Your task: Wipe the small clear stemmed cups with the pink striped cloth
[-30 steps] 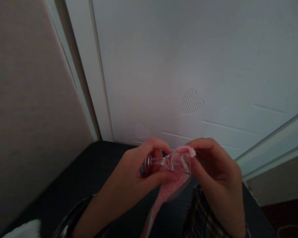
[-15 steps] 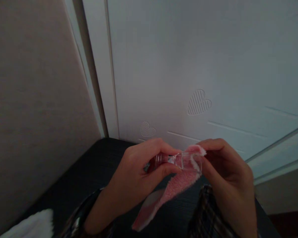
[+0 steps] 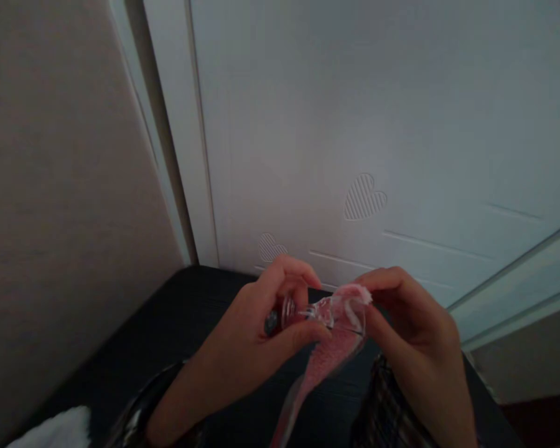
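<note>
My left hand (image 3: 256,336) is closed around a small clear stemmed glass (image 3: 323,311), which lies on its side with its mouth toward the right. The thumb presses along the near side of the glass, and the index finger arches a little off it. A fuzzy pink cloth (image 3: 332,359) is partly inside the glass's mouth and hangs below it toward me. At the rim, my right hand (image 3: 422,339) pinches the cloth's upper edge between thumb and fingers. The base of the glass is partly hidden in my left palm.
Under my hands is a dark tabletop (image 3: 205,295). A white fluffy cloth (image 3: 53,430) lies at the lower left. Behind the table stands a white panel (image 3: 298,124) with carved hearts, and a beige wall (image 3: 65,186) rises at the left.
My left index finger has lifted from the glass and the glass has tilted slightly. The hanging end of the pink cloth has swung to the right and lower. The view has shifted slightly.
</note>
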{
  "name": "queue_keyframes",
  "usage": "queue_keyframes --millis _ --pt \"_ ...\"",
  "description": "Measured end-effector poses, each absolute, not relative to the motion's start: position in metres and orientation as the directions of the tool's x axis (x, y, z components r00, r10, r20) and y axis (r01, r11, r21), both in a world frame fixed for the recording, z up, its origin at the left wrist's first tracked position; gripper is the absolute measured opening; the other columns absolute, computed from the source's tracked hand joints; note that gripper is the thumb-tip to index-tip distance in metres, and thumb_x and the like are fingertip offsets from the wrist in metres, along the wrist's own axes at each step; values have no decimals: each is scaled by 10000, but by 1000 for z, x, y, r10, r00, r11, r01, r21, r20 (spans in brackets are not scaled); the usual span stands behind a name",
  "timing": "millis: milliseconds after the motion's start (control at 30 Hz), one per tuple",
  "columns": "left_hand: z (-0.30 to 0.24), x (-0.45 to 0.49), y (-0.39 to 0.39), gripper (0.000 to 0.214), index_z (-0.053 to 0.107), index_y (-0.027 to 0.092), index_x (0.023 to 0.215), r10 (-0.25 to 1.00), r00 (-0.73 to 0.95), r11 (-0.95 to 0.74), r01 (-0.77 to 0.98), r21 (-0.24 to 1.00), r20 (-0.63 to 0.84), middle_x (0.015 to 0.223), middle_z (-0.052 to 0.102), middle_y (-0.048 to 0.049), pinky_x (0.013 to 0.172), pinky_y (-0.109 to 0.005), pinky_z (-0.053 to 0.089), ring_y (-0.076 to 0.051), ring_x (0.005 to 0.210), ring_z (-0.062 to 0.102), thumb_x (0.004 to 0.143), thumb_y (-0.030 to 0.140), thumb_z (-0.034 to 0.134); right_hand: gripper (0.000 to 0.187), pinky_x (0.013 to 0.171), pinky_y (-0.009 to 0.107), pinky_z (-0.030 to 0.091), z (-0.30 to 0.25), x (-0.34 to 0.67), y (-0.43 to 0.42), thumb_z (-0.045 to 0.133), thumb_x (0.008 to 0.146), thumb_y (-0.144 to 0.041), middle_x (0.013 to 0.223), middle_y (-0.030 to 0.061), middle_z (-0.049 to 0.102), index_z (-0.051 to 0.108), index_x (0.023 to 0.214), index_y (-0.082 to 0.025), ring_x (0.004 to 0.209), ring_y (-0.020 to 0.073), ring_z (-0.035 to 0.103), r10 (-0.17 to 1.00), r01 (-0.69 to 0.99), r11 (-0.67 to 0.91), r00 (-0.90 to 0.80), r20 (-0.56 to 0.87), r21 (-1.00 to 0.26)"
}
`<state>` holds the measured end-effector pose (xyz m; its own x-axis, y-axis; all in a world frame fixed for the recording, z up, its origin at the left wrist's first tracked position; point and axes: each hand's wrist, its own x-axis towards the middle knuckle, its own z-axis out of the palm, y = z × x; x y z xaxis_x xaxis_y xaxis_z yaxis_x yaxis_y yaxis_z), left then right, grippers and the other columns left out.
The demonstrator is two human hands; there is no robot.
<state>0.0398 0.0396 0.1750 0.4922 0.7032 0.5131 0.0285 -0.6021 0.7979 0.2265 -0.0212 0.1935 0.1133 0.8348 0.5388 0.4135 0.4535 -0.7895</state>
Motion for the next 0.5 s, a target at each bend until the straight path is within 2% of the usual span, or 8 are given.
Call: queue_keyframes --millis 67,200,367,500 --pt "173 42 38 292 544 278 1057 705 464 -625 49 779 536 748 557 101 545 -169 419 -83 605 528 868 207 755 77 641 181 513 192 227 -20 686 931 -231 777 -65 736 704 876 -282 707 95 693 845 411 428 133 517 -805" --pt "172 46 37 173 588 237 932 673 381 -716 121 687 634 755 603 67 583 -207 430 -102 633 548 871 156 728 72 629 188 510 192 226 -19 707 914 -217 782 -56 735 698 867 -272 707 103 704 852 391 409 159 498 -825" --pt "174 43 41 109 667 217 865 620 310 -767 50 639 720 827 670 21 614 -227 447 -122 701 608 857 194 773 117 661 172 507 192 225 -21 710 912 -181 797 -71 724 699 912 -297 720 85 687 827 388 466 130 547 -795" --pt "172 41 42 116 710 214 829 647 335 -734 30 679 685 662 663 34 523 -218 430 -114 570 601 858 294 789 105 673 175 515 191 226 -22 678 939 -199 820 -66 728 693 929 -303 748 90 693 833 368 479 95 545 -797"
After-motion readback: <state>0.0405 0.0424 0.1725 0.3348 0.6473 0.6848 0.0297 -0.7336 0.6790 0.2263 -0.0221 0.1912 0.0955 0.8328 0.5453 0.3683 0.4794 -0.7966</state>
